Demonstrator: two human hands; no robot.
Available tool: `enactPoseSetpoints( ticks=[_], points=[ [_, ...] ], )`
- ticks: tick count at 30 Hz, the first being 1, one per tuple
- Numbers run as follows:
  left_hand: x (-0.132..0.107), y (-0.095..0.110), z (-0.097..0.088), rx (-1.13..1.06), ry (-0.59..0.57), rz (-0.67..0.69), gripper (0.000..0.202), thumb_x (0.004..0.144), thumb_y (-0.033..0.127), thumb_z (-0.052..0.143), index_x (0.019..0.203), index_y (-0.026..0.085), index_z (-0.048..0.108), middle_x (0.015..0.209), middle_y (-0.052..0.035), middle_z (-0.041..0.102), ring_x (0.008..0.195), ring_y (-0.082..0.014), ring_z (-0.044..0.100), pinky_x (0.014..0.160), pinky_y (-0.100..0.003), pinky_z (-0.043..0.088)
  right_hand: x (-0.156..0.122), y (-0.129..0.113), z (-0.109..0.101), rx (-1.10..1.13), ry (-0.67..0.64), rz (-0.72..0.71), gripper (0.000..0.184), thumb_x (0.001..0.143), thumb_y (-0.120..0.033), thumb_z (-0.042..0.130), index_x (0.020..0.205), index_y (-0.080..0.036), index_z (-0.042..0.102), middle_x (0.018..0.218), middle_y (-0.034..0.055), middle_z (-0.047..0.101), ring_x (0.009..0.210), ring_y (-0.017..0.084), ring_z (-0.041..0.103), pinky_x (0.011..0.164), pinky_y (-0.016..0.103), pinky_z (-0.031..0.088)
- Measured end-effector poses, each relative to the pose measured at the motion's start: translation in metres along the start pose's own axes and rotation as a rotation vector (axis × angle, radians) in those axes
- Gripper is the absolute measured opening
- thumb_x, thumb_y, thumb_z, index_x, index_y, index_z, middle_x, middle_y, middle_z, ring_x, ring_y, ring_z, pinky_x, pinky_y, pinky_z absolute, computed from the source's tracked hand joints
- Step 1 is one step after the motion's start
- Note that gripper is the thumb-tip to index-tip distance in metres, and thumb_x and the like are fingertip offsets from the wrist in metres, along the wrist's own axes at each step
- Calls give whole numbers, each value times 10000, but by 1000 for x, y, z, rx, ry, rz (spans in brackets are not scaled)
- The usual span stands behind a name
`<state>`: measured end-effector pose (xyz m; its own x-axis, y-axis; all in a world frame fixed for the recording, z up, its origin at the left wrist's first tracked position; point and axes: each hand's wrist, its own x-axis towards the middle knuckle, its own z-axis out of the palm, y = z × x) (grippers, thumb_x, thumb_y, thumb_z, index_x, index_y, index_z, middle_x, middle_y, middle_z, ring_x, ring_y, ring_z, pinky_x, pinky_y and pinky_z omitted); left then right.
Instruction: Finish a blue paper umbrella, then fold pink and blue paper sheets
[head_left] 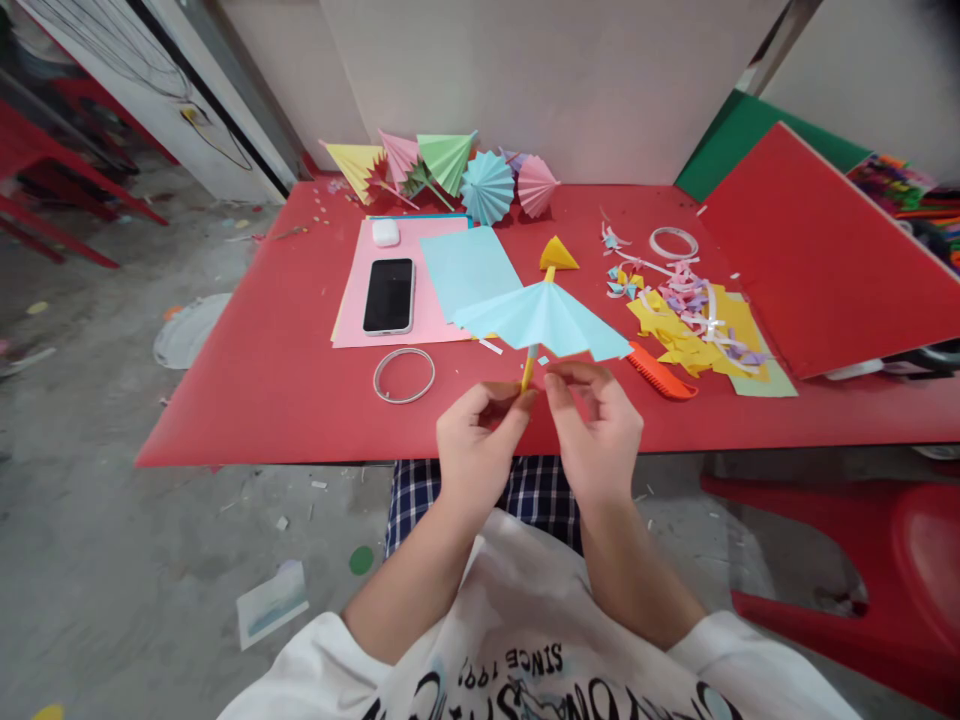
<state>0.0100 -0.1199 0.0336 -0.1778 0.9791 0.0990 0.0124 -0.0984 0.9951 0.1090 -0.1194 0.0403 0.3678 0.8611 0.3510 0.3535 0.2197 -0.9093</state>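
A light blue pleated paper umbrella (546, 318) stands upright over the table's front part, its yellow tip pointing up. My left hand (484, 430) pinches the lower end of its yellow stick (528, 372) between thumb and fingers. Just right of the stick, below the canopy, my right hand (595, 425) is closed with thumb and fingertips together. Whatever sits in that pinch is too small to make out. Behind the umbrella's tip lies a folded yellow paper piece (558, 254). An orange comb-like cutter (660, 372) rests to the right, partly under the canopy's edge.
Several finished paper umbrellas (487, 188) line the wall. Left are a phone (389, 296), a white earbud case (385, 233), pink paper (349, 322), blue sheets (469, 265) and a ring (404, 376). Right are paper scraps (667, 335), a tape roll (673, 243) and a red board (832, 260).
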Motion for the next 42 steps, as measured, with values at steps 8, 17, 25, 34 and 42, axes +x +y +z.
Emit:
enactPoseSetpoints(
  ticks=[8,17,25,34,42],
  points=[
    [2,2,-1,-240,-80,-92,99,710,216,701,671,170,623,611,34,626,516,-69,559,517,-191,473,9,5,-3,351,-203,257,80,717,-286,648,719,-207,658,691,-15,672,665,136,629,623,272,509],
    [-2,3,-1,-147,-44,-111,144,706,235,707,844,196,693,632,25,656,522,-75,574,529,-185,489,8,6,-7,205,-200,162,67,733,-267,634,773,-220,661,749,-16,688,739,150,639,692,293,496],
    [-3,4,1,54,4,-18,126,725,242,679,839,189,686,666,19,665,568,-95,587,568,-206,507,10,7,-8,236,-202,176,74,732,-283,645,747,-220,683,703,-18,691,688,152,646,661,285,513],
    [-2,-1,1,178,55,103,87,760,265,658,819,202,673,720,15,682,607,-100,609,574,-208,505,5,7,-5,351,-206,243,97,750,-293,637,782,-223,697,752,-3,693,770,170,648,727,331,521],
    [-1,-7,-1,521,132,406,71,806,188,603,841,194,664,710,7,668,590,-89,582,564,-189,454,-10,-7,-9,13,-182,12,197,805,-211,542,941,-253,679,979,39,649,954,181,603,820,361,504]
  ],
)
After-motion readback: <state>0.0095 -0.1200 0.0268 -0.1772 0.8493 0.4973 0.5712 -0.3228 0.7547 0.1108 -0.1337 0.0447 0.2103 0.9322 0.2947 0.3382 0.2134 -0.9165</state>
